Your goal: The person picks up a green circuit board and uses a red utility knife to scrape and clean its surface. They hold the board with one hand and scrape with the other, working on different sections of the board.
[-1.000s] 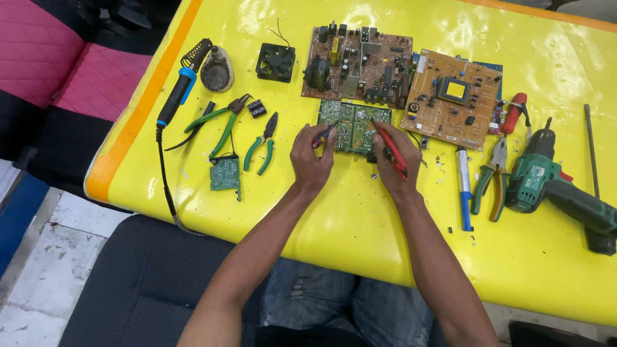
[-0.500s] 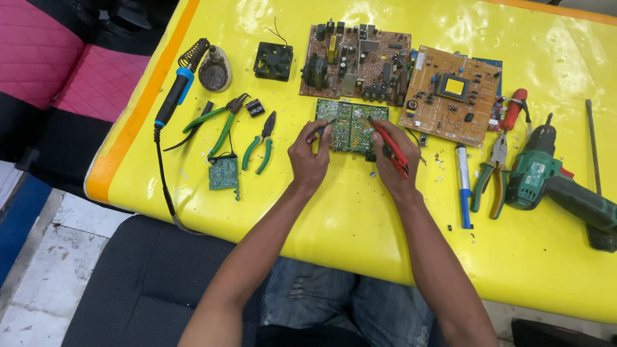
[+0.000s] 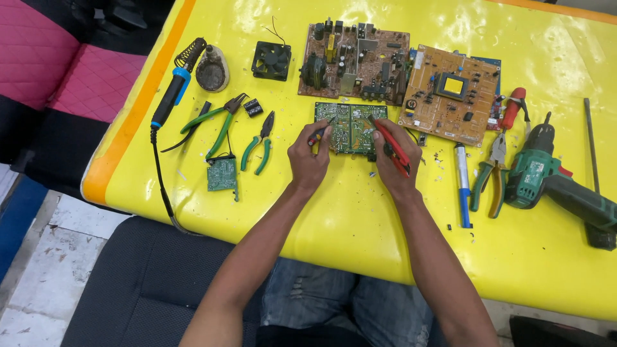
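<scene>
Here the green circuit board (image 3: 351, 127) lies between both hands' grips, each holding a tool.

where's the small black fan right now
The small black fan sits near the table's far edge, left of the brown circuit board, right of the round solder stand.

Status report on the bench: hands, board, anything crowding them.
Left hand grips a small tool at green circuit board. Right hand holds red-handled cutters on it. Brown board sits just behind.
</scene>
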